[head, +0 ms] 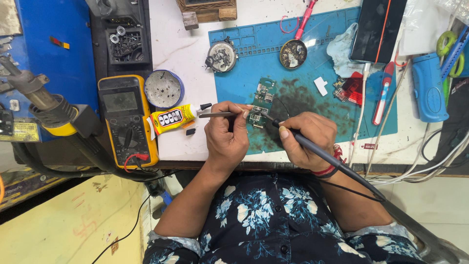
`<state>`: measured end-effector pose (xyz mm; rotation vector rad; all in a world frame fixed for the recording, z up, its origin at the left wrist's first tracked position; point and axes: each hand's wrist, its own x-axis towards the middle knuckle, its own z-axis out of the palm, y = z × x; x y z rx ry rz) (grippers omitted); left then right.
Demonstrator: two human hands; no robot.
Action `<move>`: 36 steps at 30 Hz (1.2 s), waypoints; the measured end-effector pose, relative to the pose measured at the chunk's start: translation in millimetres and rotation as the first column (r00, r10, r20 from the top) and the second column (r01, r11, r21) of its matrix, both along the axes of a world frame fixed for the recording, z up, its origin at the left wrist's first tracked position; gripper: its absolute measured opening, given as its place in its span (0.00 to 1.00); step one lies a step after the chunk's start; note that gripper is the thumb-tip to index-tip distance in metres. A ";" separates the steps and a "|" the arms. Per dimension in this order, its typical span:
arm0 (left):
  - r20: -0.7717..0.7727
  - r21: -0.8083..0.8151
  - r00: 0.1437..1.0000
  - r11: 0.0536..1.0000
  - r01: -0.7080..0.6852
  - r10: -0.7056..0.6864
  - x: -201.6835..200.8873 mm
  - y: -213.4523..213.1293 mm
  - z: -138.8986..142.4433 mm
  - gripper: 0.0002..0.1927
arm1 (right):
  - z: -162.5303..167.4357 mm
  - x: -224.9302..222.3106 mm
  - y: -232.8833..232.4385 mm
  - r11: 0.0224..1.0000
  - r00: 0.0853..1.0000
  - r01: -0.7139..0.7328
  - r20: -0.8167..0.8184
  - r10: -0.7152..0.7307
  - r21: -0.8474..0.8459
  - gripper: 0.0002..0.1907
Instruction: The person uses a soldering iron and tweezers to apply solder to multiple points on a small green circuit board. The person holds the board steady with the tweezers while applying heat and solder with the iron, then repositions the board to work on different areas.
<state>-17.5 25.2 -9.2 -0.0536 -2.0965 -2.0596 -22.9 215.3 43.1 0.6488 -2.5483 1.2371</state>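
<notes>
Here our left hand [225, 134] pinches thin metal tweezers [217, 115] and our right hand [305, 139] grips a black soldering iron [322, 154], both over the small green circuit board [261, 102] on the blue mat [312, 73]. If we wobble, the hot tip could burn a finger.

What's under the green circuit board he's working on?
The green circuit board lies on the blue work mat, dark-stained around it. The left hand covers its lower edge, so that part stays unseen.
</notes>
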 end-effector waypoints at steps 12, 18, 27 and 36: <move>-0.018 0.007 1.000 1.000 -0.001 0.001 -1.0 -0.5 -0.3 0.09 | 0.9 -2.1 -0.2 1.000 1.000 0.000 0.012 0.001 -0.011 0.03; 0.006 0.017 1.000 1.000 0.000 0.000 -3.6 0.2 0.4 0.09 | 1.9 -4.6 -0.4 1.000 1.000 -0.004 0.002 0.004 -0.016 0.03; -0.013 0.004 1.000 1.000 0.005 -0.005 -4.2 -0.9 -0.4 0.09 | -2.2 -3.6 1.9 1.000 1.000 0.005 -0.001 -0.005 -0.021 0.03; -0.005 0.043 1.000 0.999 0.002 -0.002 -3.7 -1.5 -4.8 0.08 | -17.9 -1.7 3.1 0.988 0.981 0.142 -0.121 -0.149 -0.069 0.12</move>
